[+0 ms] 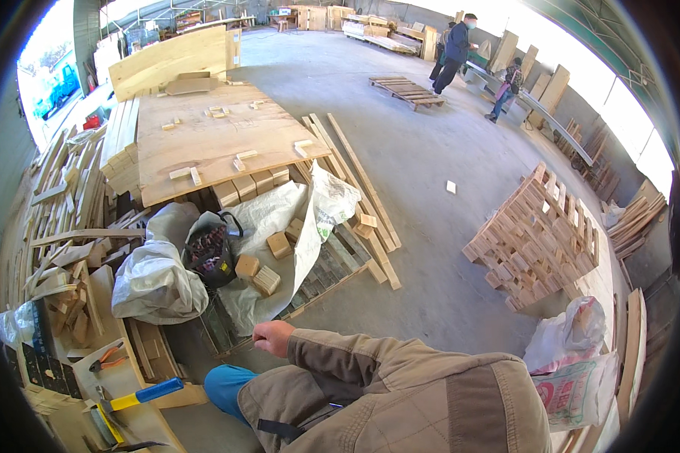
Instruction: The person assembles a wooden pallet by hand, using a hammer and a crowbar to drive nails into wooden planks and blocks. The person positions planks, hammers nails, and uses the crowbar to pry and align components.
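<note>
My right arm, in a brown sleeve, reaches leftward across my body. At its end my right hand (273, 337) is closed, fingers curled; whatever it may hold is hidden. Just beyond it lies a white woven sheet (268, 219) with several wooden blocks (247, 266) on it, partly over a pallet (332, 260). Nearer on the left, a bench (140, 423) bears a hammer with a blue and yellow handle (149, 392) and orange-handled pliers (107, 357). A black bag (213, 253) of dark contents stands by a white sack (159, 283). My left hand is out of view.
A plywood sheet (204, 143) with small wood pieces covers stacked timber. Long boards (366, 181) lie on the floor beside it. Stacked pallets (540, 241) and white bags (574, 362) stand at right. Scrap wood (60, 204) fills the left. Several people (455, 53) are far off.
</note>
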`<state>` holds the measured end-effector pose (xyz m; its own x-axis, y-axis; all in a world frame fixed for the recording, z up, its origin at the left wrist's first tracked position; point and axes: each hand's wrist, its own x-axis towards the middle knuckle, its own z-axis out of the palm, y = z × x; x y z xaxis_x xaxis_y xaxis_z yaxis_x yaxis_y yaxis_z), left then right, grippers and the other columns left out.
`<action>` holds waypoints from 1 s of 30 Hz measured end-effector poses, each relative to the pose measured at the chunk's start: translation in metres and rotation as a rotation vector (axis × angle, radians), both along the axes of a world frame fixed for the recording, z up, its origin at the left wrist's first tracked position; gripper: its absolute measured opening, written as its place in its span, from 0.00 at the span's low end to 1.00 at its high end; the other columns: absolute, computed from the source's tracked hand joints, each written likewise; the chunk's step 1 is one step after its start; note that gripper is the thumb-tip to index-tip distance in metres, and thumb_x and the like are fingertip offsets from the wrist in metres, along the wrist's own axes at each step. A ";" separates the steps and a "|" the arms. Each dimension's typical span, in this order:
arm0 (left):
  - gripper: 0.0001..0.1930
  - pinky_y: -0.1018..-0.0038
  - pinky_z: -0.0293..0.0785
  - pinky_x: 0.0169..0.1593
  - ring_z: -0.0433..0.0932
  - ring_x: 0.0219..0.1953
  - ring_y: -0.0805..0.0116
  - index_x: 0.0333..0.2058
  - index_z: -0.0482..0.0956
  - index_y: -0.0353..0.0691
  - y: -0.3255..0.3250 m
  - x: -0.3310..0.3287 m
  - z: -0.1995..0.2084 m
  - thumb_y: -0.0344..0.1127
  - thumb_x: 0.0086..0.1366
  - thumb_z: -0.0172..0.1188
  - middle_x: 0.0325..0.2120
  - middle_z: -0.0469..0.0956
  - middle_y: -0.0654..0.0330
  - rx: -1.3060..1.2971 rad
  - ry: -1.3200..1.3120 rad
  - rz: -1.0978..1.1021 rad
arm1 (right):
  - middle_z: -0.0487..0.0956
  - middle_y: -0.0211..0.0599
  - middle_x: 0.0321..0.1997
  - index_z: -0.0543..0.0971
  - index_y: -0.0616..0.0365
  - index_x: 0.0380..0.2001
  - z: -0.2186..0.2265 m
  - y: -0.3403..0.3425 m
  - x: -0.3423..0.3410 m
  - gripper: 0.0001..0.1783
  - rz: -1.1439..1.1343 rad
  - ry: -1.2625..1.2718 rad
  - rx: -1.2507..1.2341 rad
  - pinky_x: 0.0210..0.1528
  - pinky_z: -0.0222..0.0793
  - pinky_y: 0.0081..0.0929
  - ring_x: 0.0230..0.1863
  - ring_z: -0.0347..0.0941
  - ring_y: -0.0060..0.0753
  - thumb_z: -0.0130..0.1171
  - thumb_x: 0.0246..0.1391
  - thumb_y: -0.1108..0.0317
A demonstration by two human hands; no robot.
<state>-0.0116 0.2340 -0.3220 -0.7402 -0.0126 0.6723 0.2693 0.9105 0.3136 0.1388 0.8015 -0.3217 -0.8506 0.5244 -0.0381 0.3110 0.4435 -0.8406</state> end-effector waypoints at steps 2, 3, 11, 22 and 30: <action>0.34 0.60 0.80 0.55 0.81 0.51 0.50 0.61 0.75 0.34 0.000 0.000 0.000 0.43 0.60 0.73 0.52 0.81 0.46 0.003 0.001 0.005 | 0.83 0.46 0.35 0.81 0.55 0.37 0.001 -0.005 -0.010 0.09 0.027 0.026 0.014 0.42 0.75 0.46 0.41 0.80 0.55 0.66 0.55 0.64; 0.33 0.60 0.80 0.55 0.81 0.51 0.50 0.61 0.75 0.34 -0.001 0.000 0.000 0.43 0.60 0.73 0.52 0.81 0.46 0.003 0.001 0.006 | 0.83 0.46 0.35 0.81 0.55 0.37 0.002 -0.009 -0.016 0.09 0.040 0.048 0.023 0.42 0.75 0.46 0.41 0.80 0.56 0.66 0.55 0.64; 0.33 0.59 0.80 0.56 0.82 0.51 0.49 0.61 0.75 0.35 -0.005 0.000 -0.004 0.41 0.60 0.73 0.52 0.81 0.45 -0.001 -0.003 0.015 | 0.81 0.46 0.33 0.79 0.58 0.32 0.025 -0.050 -0.052 0.10 0.258 0.159 0.013 0.37 0.72 0.46 0.38 0.79 0.54 0.69 0.55 0.65; 0.32 0.58 0.80 0.56 0.82 0.52 0.47 0.61 0.76 0.36 -0.022 0.011 -0.005 0.38 0.59 0.72 0.53 0.80 0.44 -0.003 -0.014 0.060 | 0.79 0.45 0.34 0.78 0.56 0.36 0.028 -0.060 -0.071 0.09 0.265 0.315 0.132 0.36 0.72 0.46 0.37 0.78 0.55 0.68 0.54 0.69; 0.31 0.58 0.80 0.56 0.82 0.52 0.45 0.61 0.76 0.36 -0.042 0.024 -0.006 0.36 0.59 0.71 0.54 0.80 0.43 -0.035 -0.018 0.096 | 0.76 0.48 0.49 0.76 0.57 0.51 0.053 -0.070 -0.087 0.25 0.214 0.239 0.189 0.48 0.75 0.45 0.46 0.77 0.55 0.70 0.50 0.70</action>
<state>0.0119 0.1919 -0.3283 -0.7489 -0.0608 0.6599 0.1745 0.9426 0.2849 0.0522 0.7317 -0.2688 -0.9149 0.3123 0.2556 -0.0009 0.6319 -0.7750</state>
